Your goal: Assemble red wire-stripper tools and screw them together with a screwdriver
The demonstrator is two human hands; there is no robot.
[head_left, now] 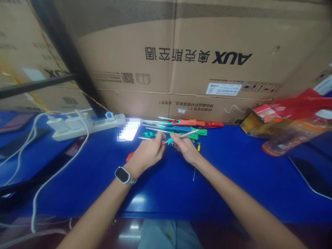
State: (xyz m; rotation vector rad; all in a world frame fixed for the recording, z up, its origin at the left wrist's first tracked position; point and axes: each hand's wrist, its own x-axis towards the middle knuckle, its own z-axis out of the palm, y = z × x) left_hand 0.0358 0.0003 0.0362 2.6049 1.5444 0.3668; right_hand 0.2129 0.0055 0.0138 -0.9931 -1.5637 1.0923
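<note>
Metal tube [191, 133], one, pinched by left grip [148, 151] and right grip [187, 148], one wristwatch [122, 175].

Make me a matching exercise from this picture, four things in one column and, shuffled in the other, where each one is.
Column one
1. Smart band
2. Power strip
3. Drink bottle
4. Metal tube

Column two
A. On the right part of the blue table
B. At the fingers of the right hand
C. Around the left wrist
D. At the left, by the foot of the upright cardboard

Right pairs
1-C, 2-D, 3-A, 4-B
</note>
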